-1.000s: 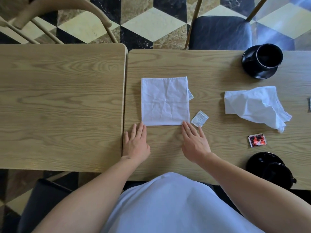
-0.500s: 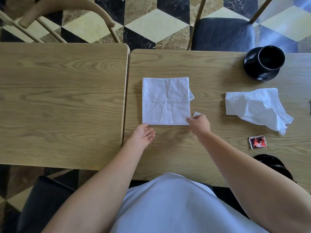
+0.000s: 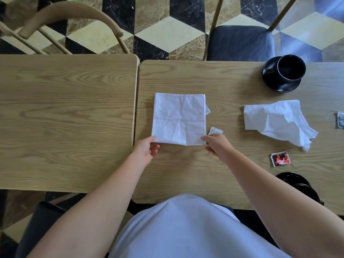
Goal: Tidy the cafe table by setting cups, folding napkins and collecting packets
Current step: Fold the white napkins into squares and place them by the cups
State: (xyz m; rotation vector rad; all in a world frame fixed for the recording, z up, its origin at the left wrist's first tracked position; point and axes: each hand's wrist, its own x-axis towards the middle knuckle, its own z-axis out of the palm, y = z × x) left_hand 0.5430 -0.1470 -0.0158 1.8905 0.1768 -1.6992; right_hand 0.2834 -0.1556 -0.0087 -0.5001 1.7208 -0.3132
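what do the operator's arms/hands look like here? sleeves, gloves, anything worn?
Both forearms are bare up to the frame edge, with no sleeves visible. The left hand and right hand have no gloves, and no rings, watch or bands show. A white garment covers the torso.

Matt, pale wood-grain table [image 3: 232, 81]. Folded napkin [image 3: 179, 119] of creased white cloth; the crumpled napkin [image 3: 275, 121] at three o'clock looks alike. Glossy black ceramic cup [image 3: 291, 68] and saucer [image 3: 284, 86]. Shiny red sauce packet [image 3: 280, 158].
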